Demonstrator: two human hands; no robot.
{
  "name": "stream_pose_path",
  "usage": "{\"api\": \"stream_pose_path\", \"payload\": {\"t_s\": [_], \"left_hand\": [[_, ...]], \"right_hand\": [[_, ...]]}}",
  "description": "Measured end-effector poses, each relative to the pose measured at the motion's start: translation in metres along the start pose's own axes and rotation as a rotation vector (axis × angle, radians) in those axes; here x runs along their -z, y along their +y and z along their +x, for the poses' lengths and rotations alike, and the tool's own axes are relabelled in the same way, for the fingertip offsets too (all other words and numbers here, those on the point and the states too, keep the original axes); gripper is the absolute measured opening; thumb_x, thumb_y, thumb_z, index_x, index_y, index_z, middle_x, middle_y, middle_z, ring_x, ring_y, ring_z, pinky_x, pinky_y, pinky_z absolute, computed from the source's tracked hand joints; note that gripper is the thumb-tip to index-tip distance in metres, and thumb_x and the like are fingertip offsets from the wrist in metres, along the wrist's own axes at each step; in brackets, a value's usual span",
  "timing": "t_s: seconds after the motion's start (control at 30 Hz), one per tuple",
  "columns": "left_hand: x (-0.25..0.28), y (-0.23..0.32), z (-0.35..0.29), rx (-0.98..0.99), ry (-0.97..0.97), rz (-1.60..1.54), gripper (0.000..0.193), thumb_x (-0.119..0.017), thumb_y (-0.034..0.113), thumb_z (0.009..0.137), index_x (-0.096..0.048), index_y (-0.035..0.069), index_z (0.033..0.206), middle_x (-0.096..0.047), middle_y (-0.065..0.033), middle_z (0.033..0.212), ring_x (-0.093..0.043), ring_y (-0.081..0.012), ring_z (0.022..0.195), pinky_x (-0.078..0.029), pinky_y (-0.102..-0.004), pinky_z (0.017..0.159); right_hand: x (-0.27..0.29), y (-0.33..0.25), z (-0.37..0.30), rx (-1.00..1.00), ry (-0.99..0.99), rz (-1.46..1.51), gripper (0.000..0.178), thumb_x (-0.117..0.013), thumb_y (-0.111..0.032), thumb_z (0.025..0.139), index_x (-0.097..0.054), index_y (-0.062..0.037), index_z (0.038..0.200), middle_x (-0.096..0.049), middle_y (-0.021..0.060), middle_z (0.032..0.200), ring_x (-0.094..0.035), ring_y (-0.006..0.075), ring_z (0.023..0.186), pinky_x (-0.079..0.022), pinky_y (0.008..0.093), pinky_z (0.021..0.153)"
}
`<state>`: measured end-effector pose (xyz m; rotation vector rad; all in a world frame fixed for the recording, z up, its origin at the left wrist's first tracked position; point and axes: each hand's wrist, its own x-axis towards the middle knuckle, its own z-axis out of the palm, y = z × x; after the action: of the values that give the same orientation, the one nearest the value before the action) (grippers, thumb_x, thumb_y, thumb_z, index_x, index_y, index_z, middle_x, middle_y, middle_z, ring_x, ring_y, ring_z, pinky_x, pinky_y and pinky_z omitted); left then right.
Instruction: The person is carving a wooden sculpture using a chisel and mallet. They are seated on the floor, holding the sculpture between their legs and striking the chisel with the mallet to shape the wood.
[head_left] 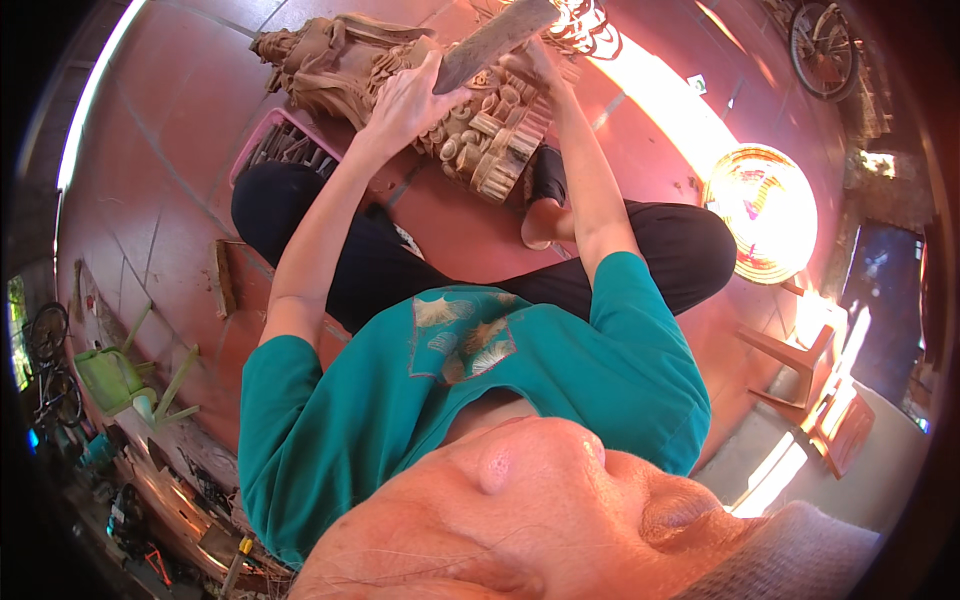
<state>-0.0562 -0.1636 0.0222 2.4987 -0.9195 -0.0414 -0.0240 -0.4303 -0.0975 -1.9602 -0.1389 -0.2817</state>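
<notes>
A carved wooden statue [335, 75] with dense, detailed relief lies on the tiled floor in front of my crossed legs. Its base end [500, 165] points toward me and to the right. My left hand [405, 108] is over the middle of the carving, thumb and fingers closed about the near end of a flat, worn wooden bar [498, 42]. That bar slants up to the far right, above the statue. Beside the bar, my right hand [540, 68] is at the statue's right side with its fingers curled. The bar and the carving partly hide what those fingers hold.
A pink tray [262, 128] of narrow tools sits left of the statue, by my knee. A wood offcut [224, 280] lies on the left floor. To the right are a sunlit round woven basket [765, 210] and a small wooden stool [800, 360]. A green chair [112, 378] stands left.
</notes>
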Motion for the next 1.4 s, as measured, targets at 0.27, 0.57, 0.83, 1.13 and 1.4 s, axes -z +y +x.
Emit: {"api": "stream_pose_path", "payload": {"t_s": [0.27,0.57,0.83,1.13,1.4], "left_hand": [[0.048,-0.017,0.020,-0.028,-0.065,-0.231,0.073,-0.077,0.055,0.085,-0.058,-0.003,0.124,-0.071,-0.0172,0.084,-0.069,-0.0323,0.074,-0.054,-0.0433,0.071],[0.051,-0.021,0.046,0.058,-0.125,-0.382,0.075,-0.079,0.054,0.083,-0.060,-0.004,0.129,-0.067,-0.0059,0.082,-0.057,-0.0072,0.055,-0.048,-0.0252,0.053],[0.044,-0.024,0.042,0.031,-0.117,-0.348,0.066,-0.079,0.054,0.084,-0.062,-0.001,0.116,-0.071,-0.0109,0.078,-0.062,-0.0154,0.055,-0.052,-0.0329,0.059],[0.034,-0.017,0.041,-0.151,0.083,-0.348,0.068,-0.079,0.052,0.084,-0.058,-0.003,0.118,-0.073,-0.0234,0.092,-0.071,-0.0404,0.088,-0.054,-0.0462,0.077],[0.033,-0.015,0.040,-0.070,-0.170,-0.055,0.072,-0.074,0.055,0.087,-0.055,-0.003,0.124,-0.072,-0.0262,0.094,-0.069,-0.0462,0.090,-0.052,-0.0500,0.081]], "right_hand": [[-0.003,-0.033,-0.012,-0.086,0.133,0.130,0.019,-0.077,-0.011,0.087,-0.073,-0.0034,0.104,-0.075,0.0051,0.098,-0.070,0.0144,0.092,-0.056,0.0323,0.082],[0.007,-0.026,-0.014,-0.080,0.204,0.099,0.018,-0.077,-0.013,0.088,-0.074,-0.0053,0.104,-0.075,0.0047,0.095,-0.070,0.0140,0.092,-0.056,0.0324,0.083],[0.000,-0.030,-0.018,-0.101,0.178,0.209,0.022,-0.077,-0.014,0.089,-0.072,-0.0029,0.107,-0.075,0.0036,0.093,-0.069,0.0119,0.088,-0.058,0.0312,0.080],[-0.003,-0.020,-0.012,-0.008,0.219,-0.015,0.030,-0.078,-0.022,0.087,-0.072,-0.0036,0.109,-0.076,0.0091,0.093,-0.073,0.0165,0.088,-0.057,0.0344,0.082],[-0.010,-0.022,-0.010,0.041,0.255,-0.069,0.035,-0.079,-0.024,0.086,-0.071,-0.0027,0.112,-0.076,0.0140,0.094,-0.072,0.0242,0.084,-0.055,0.0377,0.077]]}}
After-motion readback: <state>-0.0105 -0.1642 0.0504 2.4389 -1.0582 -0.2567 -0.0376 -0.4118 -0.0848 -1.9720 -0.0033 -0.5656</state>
